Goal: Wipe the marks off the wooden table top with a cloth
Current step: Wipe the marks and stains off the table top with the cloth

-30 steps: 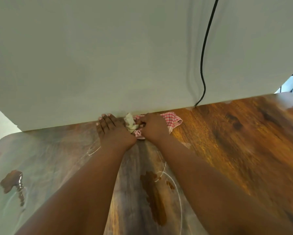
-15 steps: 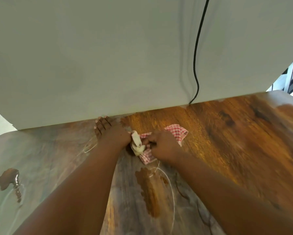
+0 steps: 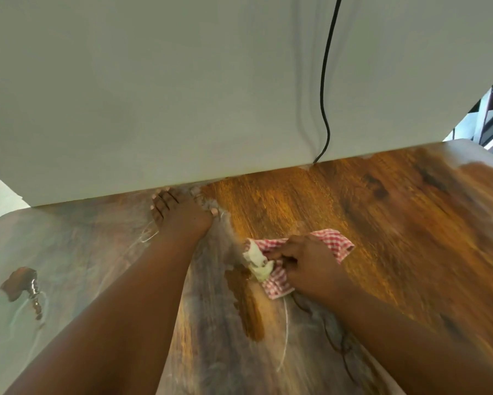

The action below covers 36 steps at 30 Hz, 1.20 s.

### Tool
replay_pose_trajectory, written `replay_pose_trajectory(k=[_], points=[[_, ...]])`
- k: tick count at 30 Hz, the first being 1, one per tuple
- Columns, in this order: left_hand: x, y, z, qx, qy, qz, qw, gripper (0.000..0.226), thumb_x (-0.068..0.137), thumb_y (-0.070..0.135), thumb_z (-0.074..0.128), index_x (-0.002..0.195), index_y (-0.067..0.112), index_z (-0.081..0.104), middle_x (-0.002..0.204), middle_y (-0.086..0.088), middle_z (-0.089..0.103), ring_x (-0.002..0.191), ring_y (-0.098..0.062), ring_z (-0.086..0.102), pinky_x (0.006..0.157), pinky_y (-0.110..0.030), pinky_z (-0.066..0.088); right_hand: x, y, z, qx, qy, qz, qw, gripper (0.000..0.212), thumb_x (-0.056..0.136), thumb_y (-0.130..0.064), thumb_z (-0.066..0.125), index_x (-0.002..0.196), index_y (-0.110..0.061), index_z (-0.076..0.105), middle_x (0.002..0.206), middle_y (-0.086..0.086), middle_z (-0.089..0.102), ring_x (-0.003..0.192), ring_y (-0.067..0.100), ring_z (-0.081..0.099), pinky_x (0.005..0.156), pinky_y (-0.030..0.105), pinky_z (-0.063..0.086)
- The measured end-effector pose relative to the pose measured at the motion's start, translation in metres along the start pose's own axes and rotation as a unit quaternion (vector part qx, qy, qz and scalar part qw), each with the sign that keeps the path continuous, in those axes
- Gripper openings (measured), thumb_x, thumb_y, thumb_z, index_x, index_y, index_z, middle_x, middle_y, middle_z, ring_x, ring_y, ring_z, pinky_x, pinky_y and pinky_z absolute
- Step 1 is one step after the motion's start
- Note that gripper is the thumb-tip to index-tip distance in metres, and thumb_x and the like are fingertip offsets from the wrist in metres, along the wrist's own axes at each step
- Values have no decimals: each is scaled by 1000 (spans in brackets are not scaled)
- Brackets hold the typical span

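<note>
My right hand grips a bunched red-and-white checked cloth and holds it down on the wooden table top. A pale, soiled wad of the cloth sticks out to the left of my fingers. My left hand lies flat with straight fingers on the table near the wall. The left half of the table is covered in a whitish film with curved white marks. The right half shows bright brown wood grain.
A white wall rises right behind the table, with a black cable hanging down it to the table's back edge. A dark bare patch sits in the film at the far left. The table's rounded left corner is near.
My right hand has dragged the cloth from the wall edge toward me and to the right. My left hand has stayed flat by the wall.
</note>
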<state>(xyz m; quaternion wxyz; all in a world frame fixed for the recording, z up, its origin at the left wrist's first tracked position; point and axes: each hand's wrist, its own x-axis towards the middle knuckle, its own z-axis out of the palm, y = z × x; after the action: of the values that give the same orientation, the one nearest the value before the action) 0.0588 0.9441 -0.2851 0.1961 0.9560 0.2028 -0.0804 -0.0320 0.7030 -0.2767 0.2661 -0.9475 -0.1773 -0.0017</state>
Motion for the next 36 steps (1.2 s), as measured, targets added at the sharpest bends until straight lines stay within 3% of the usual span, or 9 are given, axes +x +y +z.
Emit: replay_pose_trajectory(k=[5,12,16,20,25,27,32,34,36], points=[[-14,-1,-3,14,33,21,999,114,83,64,55,148,-3,-10,158,-24,-8,146,-37,-11,115,-47,-11,33,-7,2,-54,40,121,990,34,77,-13,57,105,-28,71,100,2,68,90,24,59,83,33,46],[-60,-2,2,18,64,120,991,91,92,57,41,151,2,-1,160,-20,-1,147,-34,-7,115,-43,-11,-55,-38,14,-12,-48,-1,999,42,65,-22,50,98,-35,72,88,-5,70,84,22,59,81,34,41],[-99,-16,5,84,55,168,981,84,95,51,33,150,1,-7,160,-19,-6,146,-33,-11,114,-42,-16,-67,1,-16,-23,-28,72,997,40,68,-9,59,99,-31,73,92,-1,68,88,26,59,80,37,48],[-135,-23,15,106,34,190,975,78,98,50,25,150,3,-9,159,-17,-11,146,-29,-17,113,-40,-20,-31,-11,-10,-104,12,166,981,35,80,-19,55,110,-33,66,110,1,64,98,28,57,84,34,46],[-166,-26,19,83,28,184,979,73,99,44,24,151,3,-6,160,-17,-9,146,-27,-16,111,-36,-21,-104,-49,0,-68,-98,13,993,37,72,-28,51,104,-34,69,104,-4,67,94,24,61,82,33,42],[-177,-32,20,90,20,187,978,73,100,45,24,151,4,-7,160,-16,-11,146,-27,-17,113,-37,-19,-144,-37,-13,-39,-97,-10,994,39,64,-26,53,98,-31,72,98,-4,71,88,20,64,77,33,46],[-207,-40,29,94,1,182,979,74,100,49,20,150,5,-11,159,-15,-16,145,-25,-21,113,-37,-20,-125,-9,-24,-67,-13,162,984,39,77,-15,56,110,-33,68,119,1,64,105,27,57,88,31,44],[-220,-36,36,88,-5,179,980,73,99,49,20,150,6,-11,159,-14,-15,145,-25,-21,112,-35,-22,-109,-30,-10,-85,-5,166,982,40,82,-16,51,114,-36,65,122,-1,60,106,29,54,90,32,42],[-230,-31,40,81,-8,180,980,71,100,45,21,151,6,-9,159,-14,-14,146,-25,-19,113,-36,-20,-119,-51,0,-66,-23,108,992,38,82,-15,52,110,-35,67,117,-2,63,101,28,56,86,32,42]])
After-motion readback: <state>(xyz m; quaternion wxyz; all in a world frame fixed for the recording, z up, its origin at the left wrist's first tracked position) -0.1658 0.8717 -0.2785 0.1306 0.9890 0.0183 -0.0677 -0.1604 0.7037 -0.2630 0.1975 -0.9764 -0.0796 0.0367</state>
